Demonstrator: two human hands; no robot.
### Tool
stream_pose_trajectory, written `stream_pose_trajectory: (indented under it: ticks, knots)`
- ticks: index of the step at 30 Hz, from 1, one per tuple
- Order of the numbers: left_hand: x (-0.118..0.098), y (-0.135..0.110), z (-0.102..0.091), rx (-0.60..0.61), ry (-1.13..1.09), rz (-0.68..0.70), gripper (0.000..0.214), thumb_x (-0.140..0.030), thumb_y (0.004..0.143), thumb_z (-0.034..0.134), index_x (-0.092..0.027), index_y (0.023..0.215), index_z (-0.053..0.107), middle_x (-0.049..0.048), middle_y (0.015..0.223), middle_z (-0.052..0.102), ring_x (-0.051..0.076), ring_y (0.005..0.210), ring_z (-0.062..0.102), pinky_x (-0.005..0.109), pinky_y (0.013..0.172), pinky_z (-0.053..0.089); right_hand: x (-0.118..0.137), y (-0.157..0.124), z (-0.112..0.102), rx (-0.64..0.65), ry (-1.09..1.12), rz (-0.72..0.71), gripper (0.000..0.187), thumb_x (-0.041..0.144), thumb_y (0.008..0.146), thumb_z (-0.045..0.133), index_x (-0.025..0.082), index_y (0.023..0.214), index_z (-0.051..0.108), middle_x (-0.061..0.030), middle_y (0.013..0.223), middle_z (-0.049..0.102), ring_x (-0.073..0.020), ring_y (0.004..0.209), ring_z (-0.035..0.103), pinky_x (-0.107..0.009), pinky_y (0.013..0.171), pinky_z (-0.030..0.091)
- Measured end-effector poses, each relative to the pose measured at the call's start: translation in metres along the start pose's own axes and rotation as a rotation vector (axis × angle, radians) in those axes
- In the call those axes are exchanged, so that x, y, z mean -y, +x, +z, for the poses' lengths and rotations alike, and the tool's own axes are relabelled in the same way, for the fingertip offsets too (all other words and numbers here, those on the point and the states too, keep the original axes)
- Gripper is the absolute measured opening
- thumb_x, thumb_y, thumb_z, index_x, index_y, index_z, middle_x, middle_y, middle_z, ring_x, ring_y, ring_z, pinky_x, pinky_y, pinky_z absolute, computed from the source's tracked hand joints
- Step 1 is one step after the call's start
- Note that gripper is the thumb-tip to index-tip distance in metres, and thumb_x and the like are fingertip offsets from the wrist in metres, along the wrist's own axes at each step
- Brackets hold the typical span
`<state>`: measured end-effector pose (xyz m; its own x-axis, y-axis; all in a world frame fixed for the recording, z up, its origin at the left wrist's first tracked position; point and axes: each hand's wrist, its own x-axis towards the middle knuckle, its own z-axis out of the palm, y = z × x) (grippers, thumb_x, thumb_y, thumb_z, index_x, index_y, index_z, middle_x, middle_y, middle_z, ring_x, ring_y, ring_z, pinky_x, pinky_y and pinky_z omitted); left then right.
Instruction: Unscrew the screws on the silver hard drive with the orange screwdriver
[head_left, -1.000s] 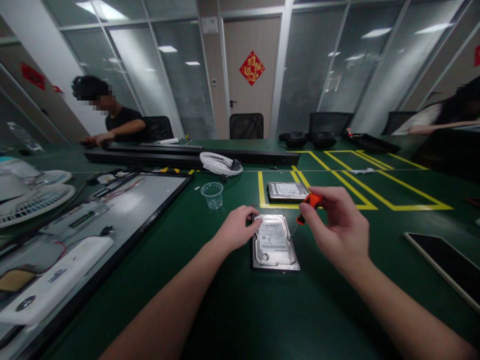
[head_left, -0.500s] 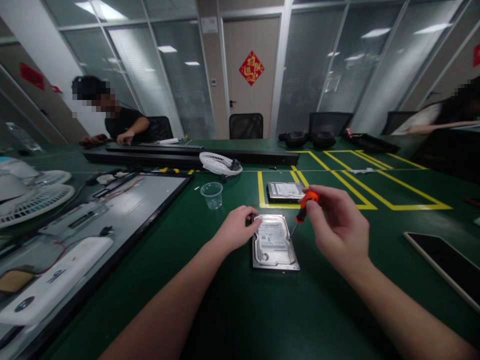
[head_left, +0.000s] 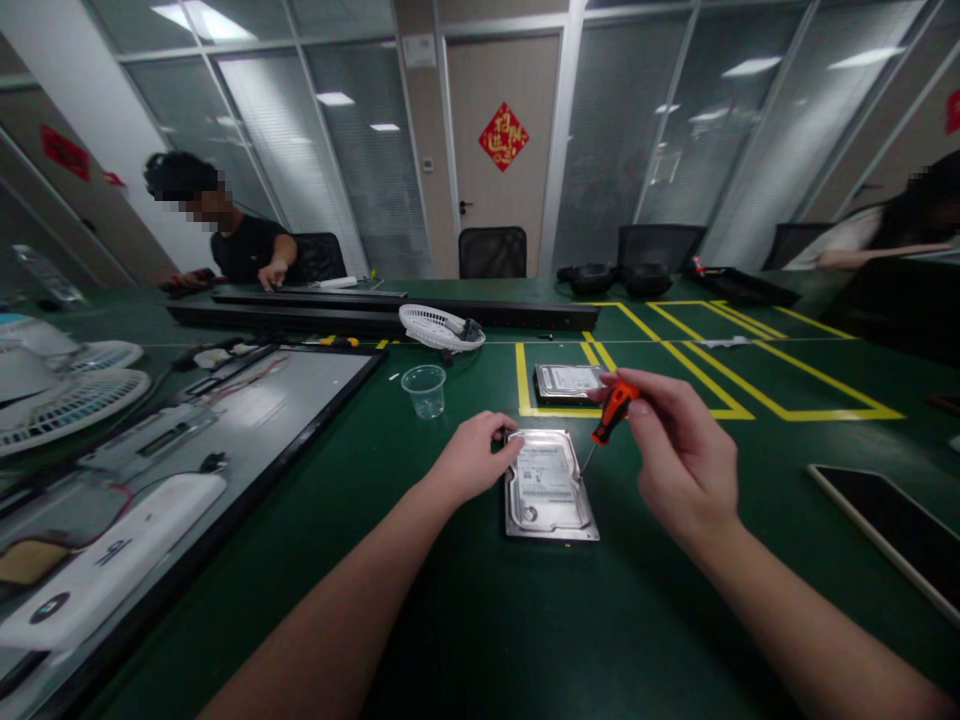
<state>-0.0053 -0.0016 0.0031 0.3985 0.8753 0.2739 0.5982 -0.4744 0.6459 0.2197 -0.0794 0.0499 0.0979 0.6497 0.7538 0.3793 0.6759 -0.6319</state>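
A silver hard drive point(head_left: 551, 490) with a white label lies flat on the green table in front of me. My left hand point(head_left: 480, 452) grips its upper left edge, thumb on top and fingers around the side. Between the thumb and fingers of my right hand point(head_left: 686, 450) is an orange and black screwdriver point(head_left: 616, 410), held tilted. Its thin shaft points down to the drive's right edge, and the tip seems to touch there. Just behind, a second hard drive point(head_left: 566, 380) rests inside a yellow tape outline, partly hidden by my right fingers.
A clear plastic cup point(head_left: 424, 392) and a white fan grille point(head_left: 441, 328) stand left of the drives. A large panel with parts point(head_left: 300, 400) fills the left side. At right lies a phone point(head_left: 889, 535). Long black bars point(head_left: 510, 316) cross the back, and a person point(head_left: 251, 245) sits beyond.
The right thumb and fingers have shifted on the screwdriver handle, which is turned slightly. The left hand and the drive stay put. The person at the back has moved a hand.
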Motion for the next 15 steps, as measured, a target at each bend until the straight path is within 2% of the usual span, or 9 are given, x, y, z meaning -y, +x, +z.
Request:
stream_pose_trajectory:
  ticks: [4,8,12,15]
  knots:
    - [0.0015,0.0004,0.0006,0.000,-0.001,-0.001,0.025,-0.035,0.096,0.063,-0.018,0.110,0.074,0.0088,0.108,0.071,0.022,0.095,0.066,0.037,0.085,0.054,-0.0035,0.0004,0.0006,-0.019,-0.045,-0.004,0.032,0.024,0.097,0.064,0.028,0.129,0.064,-0.0079,0.119,0.071,-0.0230,0.104,0.071,-0.045,0.093,0.060]
    - [0.0027,0.0002,0.0010,0.001,0.001,0.011,0.026,-0.037,0.097,0.062,-0.019,0.111,0.074,0.0086,0.107,0.071,0.022,0.095,0.066,0.037,0.086,0.054,-0.0089,0.0030,-0.0011,-0.029,-0.130,-0.069,0.037,0.023,0.091,0.072,0.030,0.127,0.065,-0.0058,0.110,0.067,-0.0220,0.095,0.067,-0.043,0.085,0.058]
    - [0.0028,0.0000,0.0011,0.000,0.002,0.001,0.026,-0.037,0.096,0.062,-0.019,0.111,0.074,0.0084,0.107,0.071,0.022,0.095,0.066,0.036,0.085,0.054,-0.0071,0.0047,-0.0032,-0.006,-0.169,-0.086,0.032,0.025,0.092,0.071,0.030,0.124,0.067,-0.0060,0.109,0.066,-0.0241,0.099,0.066,-0.045,0.086,0.057]
    - [0.0025,0.0001,0.0010,-0.005,0.004,0.005,0.025,-0.036,0.096,0.062,-0.019,0.111,0.074,0.0083,0.107,0.071,0.022,0.095,0.066,0.036,0.086,0.054,-0.0018,0.0033,-0.0034,-0.007,-0.119,-0.056,0.028,0.025,0.099,0.062,0.029,0.126,0.067,-0.0071,0.116,0.069,-0.0242,0.105,0.068,-0.045,0.091,0.058]
